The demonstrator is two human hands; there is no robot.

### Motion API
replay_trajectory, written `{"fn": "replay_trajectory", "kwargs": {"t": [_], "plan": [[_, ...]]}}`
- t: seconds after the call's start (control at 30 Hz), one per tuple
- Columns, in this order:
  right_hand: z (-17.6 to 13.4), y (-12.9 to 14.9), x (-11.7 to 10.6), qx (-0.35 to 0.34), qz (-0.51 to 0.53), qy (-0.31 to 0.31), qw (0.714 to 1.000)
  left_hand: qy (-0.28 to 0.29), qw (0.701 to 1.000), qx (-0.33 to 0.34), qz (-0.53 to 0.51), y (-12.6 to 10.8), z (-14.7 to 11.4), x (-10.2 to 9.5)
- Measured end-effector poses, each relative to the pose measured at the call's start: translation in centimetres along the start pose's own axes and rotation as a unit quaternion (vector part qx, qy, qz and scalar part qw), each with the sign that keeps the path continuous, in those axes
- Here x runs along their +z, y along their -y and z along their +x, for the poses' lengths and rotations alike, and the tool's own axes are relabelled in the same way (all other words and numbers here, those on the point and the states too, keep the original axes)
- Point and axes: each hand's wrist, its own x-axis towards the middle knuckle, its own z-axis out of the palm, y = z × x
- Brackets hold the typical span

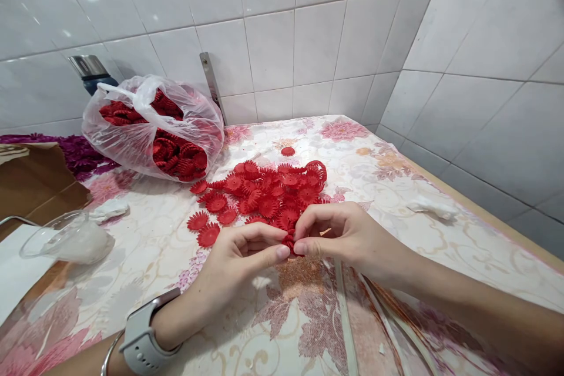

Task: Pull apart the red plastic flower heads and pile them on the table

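Watch: one grey watch (pixel 141 338) and one thin bangle (pixel 107 355) on the left wrist, nearest to the camera.
Hands: left hand (pixel 235 261) and right hand (pixel 341 235) are together, fingertips meeting, both pinched on one small red flower (pixel 289 242).
Flower: it sits between the thumbs, just above the counter (pixel 462 247); mostly hidden, so its direction I cannot tell.
Pile: too many red flowers (pixel 268 194) to count, lying flat just behind the hands; one flower (pixel 288 151) lies apart, farther back.
Cup: one clear cup (pixel 66 239) on its side at the left.
Bag: one clear bag (pixel 154 126) of red flowers by the wall.
Writing: none readable.
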Motion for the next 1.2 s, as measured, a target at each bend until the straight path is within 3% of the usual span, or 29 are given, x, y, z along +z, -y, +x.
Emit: {"fn": "replay_trajectory", "kwargs": {"t": [0.23,0.47,0.57,0.7,0.9,1.2], "plan": [[0.0,0.1,-0.1,-0.004,-0.015,0.0,1.0,0.008,1.0,0.0,-0.003,0.0,0.0,-0.1],[-0.3,0.4,0.5,-0.021,-0.108,-0.025,0.994,-0.016,1.0,0.009,-0.008,0.4,0.0,0.2],[-0.5,0.3,1.0,-0.032,-0.13,-0.03,0.99,0.0,1.0,0.021,0.007,0.6,-0.3,0.5],[-0.3,0.2,0.8,0.016,-0.057,-0.001,0.998,-0.031,0.999,0.005,0.014,0.4,-0.3,0.5],[0.2,0.2,0.0,0.076,0.051,-0.01,0.996,-0.091,0.995,-0.033,-0.009,-0.3,0.3,0.1],[-0.3,0.1,1.0,0.019,-0.071,-0.012,0.997,-0.066,0.998,-0.005,0.016,0.3,-0.3,0.5]]}}
